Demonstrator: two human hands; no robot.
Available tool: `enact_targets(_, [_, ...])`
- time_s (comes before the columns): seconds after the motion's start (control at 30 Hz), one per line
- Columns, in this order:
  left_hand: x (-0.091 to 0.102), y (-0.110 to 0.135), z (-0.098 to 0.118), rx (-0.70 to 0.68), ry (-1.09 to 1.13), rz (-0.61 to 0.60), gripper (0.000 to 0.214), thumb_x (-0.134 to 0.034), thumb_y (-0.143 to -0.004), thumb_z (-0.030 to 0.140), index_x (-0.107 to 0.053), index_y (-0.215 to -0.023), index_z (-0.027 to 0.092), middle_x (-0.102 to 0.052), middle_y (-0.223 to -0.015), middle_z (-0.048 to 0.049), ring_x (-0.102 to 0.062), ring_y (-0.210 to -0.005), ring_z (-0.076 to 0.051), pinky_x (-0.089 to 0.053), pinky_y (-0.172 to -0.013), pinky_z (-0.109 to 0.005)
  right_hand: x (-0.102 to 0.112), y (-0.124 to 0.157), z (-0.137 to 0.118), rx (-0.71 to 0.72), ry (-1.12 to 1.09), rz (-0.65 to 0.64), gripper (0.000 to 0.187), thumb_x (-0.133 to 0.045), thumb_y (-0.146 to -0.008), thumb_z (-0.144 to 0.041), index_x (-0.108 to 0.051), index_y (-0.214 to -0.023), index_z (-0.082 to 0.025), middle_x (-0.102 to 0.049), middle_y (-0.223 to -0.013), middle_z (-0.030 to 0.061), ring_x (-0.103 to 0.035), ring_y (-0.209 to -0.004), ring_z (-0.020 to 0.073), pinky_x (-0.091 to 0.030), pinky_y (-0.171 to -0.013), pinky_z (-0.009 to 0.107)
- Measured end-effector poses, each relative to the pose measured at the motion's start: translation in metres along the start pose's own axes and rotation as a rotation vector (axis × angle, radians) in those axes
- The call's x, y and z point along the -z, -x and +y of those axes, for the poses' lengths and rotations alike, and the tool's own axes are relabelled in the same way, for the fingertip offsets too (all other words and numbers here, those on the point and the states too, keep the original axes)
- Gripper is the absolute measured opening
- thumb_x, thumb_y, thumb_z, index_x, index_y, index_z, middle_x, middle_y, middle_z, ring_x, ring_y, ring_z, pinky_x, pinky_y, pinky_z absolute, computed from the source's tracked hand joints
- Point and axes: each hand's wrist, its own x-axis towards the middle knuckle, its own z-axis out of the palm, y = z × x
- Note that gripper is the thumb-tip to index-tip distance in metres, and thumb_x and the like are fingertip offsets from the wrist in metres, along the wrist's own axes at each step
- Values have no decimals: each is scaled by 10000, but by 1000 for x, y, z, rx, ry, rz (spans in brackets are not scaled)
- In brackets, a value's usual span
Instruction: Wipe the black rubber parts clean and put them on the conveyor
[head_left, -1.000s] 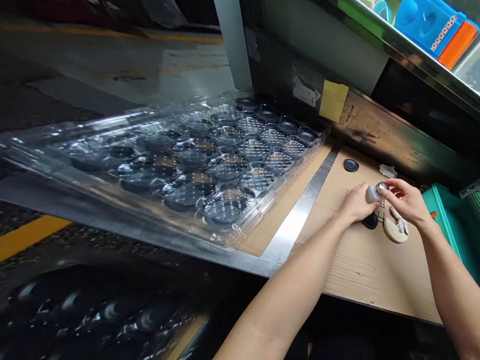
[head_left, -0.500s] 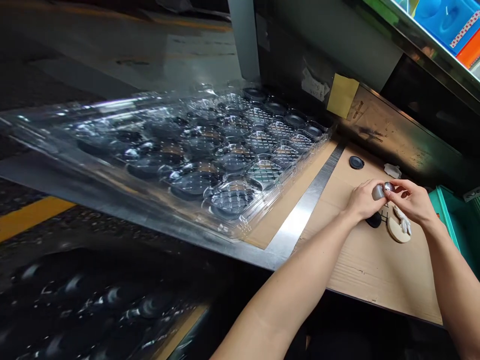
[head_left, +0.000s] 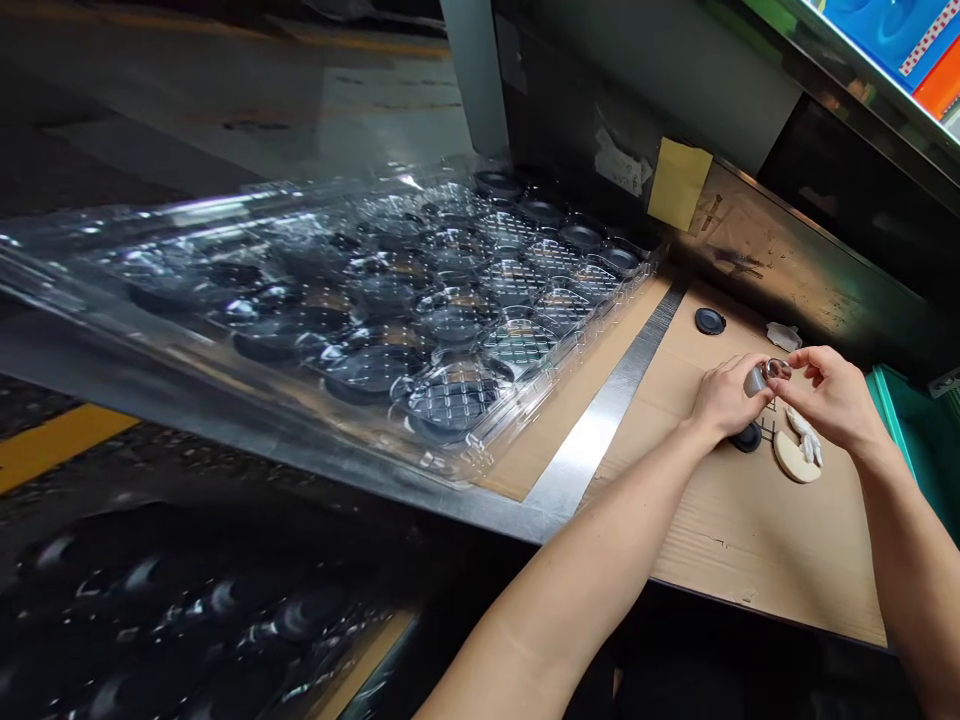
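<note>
Above the cardboard my left hand (head_left: 729,395) is closed around a small grey, translucent cylinder-like piece (head_left: 754,380); its kind is not clear. My right hand (head_left: 829,392) pinches a shiny metal ring (head_left: 778,369) between thumb and fingers, right beside the grey piece. Whether the two touch, I cannot tell. Just below my left hand lies a black round part (head_left: 748,438), partly covered by the hand. Under my right hand is a cream-coloured disc (head_left: 795,462) with a crumpled white cloth or tissue (head_left: 807,436) on it.
Another black round part (head_left: 709,320) and a white scrap (head_left: 784,336) lie farther back on the cardboard (head_left: 720,540). A clear plastic tray (head_left: 480,465) with round pockets, some holding dark discs, fills the left. At right stands a green bin (head_left: 900,425); a metal ledge (head_left: 810,250) runs behind.
The metal ring has turned in my right fingers, so its opening now shows. My left hand stays closed on the grey piece. The view has shifted slightly.
</note>
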Motion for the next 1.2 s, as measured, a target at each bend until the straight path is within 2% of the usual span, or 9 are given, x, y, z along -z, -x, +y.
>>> enact_targets(0.1, [0, 0, -4, -8, 37, -15, 372, -706, -860, 346, -628, -1220, 292, -717, -1230, -23, -663, -1159, -234, -517, -1026, -361, 2, 8, -3, 13, -252, -90, 327, -679, -857, -488, -744, -1039, -224, -733, -944, 75, -646, -815, 222, -528, -746, 365])
enact_targets(0.17, [0, 0, -5, -10, 74, -19, 374, -725, -856, 370, -635, -1208, 282, -716, -1229, -34, -663, -1161, -235, -514, -1033, -361, -2, 11, 7, -31, -325, 32, 307, -619, -900, -449, -738, -1075, -226, -729, -964, 68, -646, -838, 212, -531, -764, 355])
enact_targets(0.23, [-2, 1, -6, 7, 114, -14, 378, -745, -846, 365, -643, -1194, 258, -715, -1231, -52, -665, -1163, -235, -507, -1046, -361, -13, 14, 23, -73, -345, 140, 341, -571, -908, -387, -705, -1180, -233, -698, -977, 52, -615, -794, 181, -523, -736, 335])
enact_targets(0.4, [-4, 4, -11, 78, 170, -42, 384, -732, -860, 364, -639, -1207, 228, -725, -1208, -64, -686, -1122, -220, -527, -1011, -347, -48, 22, 49, -36, -335, 38, 559, -545, -816, -203, -627, -1367, -249, -595, -1002, 42, -518, -724, 144, -487, -679, 303])
enact_targets(0.5, [-4, 6, -15, 72, 167, -45, 426, -731, -860, 387, -625, -1237, 221, -721, -1220, -72, -689, -1120, -217, -535, -999, -342, -61, 29, 50, 27, -284, 82, 586, -508, -820, -151, -634, -1385, -246, -536, -918, 37, -524, -794, 176, -481, -752, 333])
enact_targets(0.7, [-4, 7, -21, 58, 185, -71, 462, -721, -858, 349, -614, -1287, 214, -706, -1252, -78, -683, -1142, -216, -534, -1014, -337, -70, 30, 50, 51, -397, 199, 481, -596, -885, -307, -645, -1360, -249, -551, -935, 37, -515, -792, 183, -475, -764, 349])
enact_targets(0.83, [-4, 8, -20, 69, 201, -69, 415, -666, -867, 290, -613, -1271, 211, -698, -1259, -74, -683, -1128, -206, -551, -976, -321, -66, 22, 50, 9, -475, 164, 493, -690, -837, -369, -666, -1311, -237, -581, -922, 25, -491, -718, 156, -459, -703, 328])
enact_targets(0.97, [-2, 9, -18, 83, 154, -110, 485, -732, -797, 285, -613, -1261, 206, -715, -1226, -80, -697, -1098, -221, -560, -960, -336, -63, 18, 52, -18, -548, 110, 408, -734, -799, -388, -720, -1171, -222, -602, -906, 27, -533, -751, 159, -453, -680, 308])
enact_targets(1.2, [-2, 10, -15, 58, 124, -86, 473, -742, -775, 268, -623, -1228, 201, -721, -1192, -74, -698, -1052, -208, -560, -923, -324, -71, 17, 55, -74, -632, 151, 426, -769, -759, -442, -705, -1114, -215, -627, -965, 36, -533, -737, 152, -468, -660, 300])
